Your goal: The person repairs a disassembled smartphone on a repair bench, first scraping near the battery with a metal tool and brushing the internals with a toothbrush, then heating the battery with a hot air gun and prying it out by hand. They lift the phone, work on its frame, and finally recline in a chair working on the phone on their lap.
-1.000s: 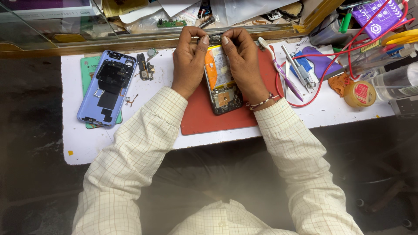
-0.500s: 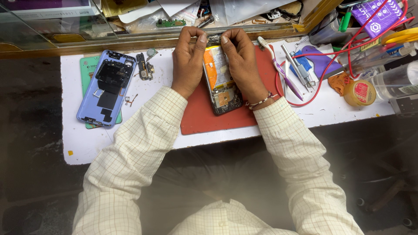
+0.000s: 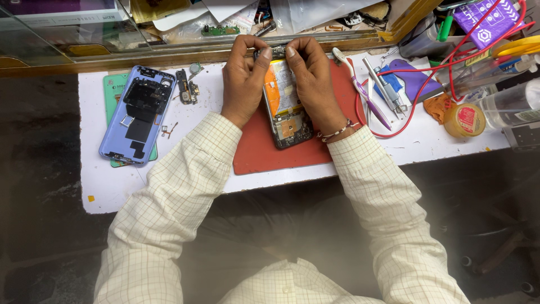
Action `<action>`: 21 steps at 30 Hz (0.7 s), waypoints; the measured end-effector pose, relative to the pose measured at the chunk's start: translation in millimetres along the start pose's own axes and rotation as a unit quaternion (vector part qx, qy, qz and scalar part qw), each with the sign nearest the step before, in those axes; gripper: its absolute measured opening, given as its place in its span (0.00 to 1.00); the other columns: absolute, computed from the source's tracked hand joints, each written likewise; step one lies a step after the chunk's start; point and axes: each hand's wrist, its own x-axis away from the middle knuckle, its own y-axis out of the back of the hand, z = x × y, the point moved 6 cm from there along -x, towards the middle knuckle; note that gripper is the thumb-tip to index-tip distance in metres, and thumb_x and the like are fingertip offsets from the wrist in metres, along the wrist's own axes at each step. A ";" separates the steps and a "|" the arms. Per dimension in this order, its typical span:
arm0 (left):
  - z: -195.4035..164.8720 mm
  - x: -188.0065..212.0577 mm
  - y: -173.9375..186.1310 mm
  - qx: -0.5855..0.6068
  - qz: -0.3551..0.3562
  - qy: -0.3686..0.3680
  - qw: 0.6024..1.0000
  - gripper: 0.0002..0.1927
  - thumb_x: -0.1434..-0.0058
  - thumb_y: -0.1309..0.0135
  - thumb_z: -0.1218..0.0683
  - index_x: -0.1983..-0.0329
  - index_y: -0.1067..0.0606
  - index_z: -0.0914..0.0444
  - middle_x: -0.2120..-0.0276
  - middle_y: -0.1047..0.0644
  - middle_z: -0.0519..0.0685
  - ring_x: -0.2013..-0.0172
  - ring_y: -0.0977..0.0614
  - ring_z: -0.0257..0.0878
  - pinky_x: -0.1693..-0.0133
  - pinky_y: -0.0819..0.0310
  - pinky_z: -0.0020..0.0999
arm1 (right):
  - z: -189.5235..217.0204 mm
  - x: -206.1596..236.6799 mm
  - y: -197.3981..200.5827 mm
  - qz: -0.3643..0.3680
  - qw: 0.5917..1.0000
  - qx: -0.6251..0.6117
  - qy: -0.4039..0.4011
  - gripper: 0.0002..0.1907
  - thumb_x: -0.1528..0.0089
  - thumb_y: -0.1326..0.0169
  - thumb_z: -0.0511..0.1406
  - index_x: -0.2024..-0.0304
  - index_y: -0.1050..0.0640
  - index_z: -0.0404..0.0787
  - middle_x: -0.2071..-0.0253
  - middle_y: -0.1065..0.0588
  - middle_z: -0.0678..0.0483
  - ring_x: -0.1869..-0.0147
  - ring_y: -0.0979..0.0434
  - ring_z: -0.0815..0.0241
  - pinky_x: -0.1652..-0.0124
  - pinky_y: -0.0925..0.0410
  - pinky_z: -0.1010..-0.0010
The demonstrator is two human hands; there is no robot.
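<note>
An opened phone [image 3: 286,110] with an orange battery and bare circuit boards lies on a red mat [image 3: 264,152]. My left hand [image 3: 243,80] grips the phone's upper left edge, thumb pressed on the top end. My right hand [image 3: 312,79] holds the upper right edge, thumb also on the top end, a beaded bracelet on the wrist. Both thumbs meet over the small dark part at the phone's top, which they partly hide.
A lilac phone back cover [image 3: 138,114] lies on a green card at the left, small loose parts [image 3: 187,87] beside it. A toothbrush [image 3: 360,87], tweezers [image 3: 382,84], red wire [image 3: 419,93], a small yellow jar [image 3: 464,120] and a clear bottle [image 3: 509,104] crowd the right.
</note>
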 end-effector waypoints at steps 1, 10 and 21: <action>-1.0 -0.1 -0.6 0.000 0.002 0.001 1.000 0.07 0.26 0.48 0.55 0.50 0.32 0.61 0.74 0.22 0.45 0.76 0.25 0.26 0.75 0.35 0.21 | -0.3 0.1 0.4 0.000 1.000 -0.002 0.001 0.07 0.26 0.49 0.36 0.53 0.28 0.38 0.59 0.31 0.62 0.56 0.37 0.74 0.56 0.38 0.81; -8.0 1.4 -3.5 0.026 0.014 0.003 1.000 0.13 0.30 0.43 0.61 0.46 0.32 0.62 0.67 0.17 0.48 0.67 0.16 0.27 0.68 0.21 0.21 | -1.9 2.1 0.6 0.026 0.999 -0.032 0.016 0.06 0.25 0.51 0.36 0.49 0.30 0.40 0.55 0.32 0.61 0.51 0.36 0.73 0.50 0.37 0.81; -3.2 0.6 -4.0 0.032 0.027 -0.025 0.999 0.09 0.29 0.42 0.61 0.50 0.29 0.62 0.62 0.20 0.45 0.63 0.17 0.27 0.62 0.19 0.22 | 0.9 1.9 0.5 0.038 0.999 -0.030 0.025 0.05 0.24 0.50 0.35 0.49 0.30 0.40 0.55 0.32 0.62 0.52 0.36 0.74 0.51 0.37 0.82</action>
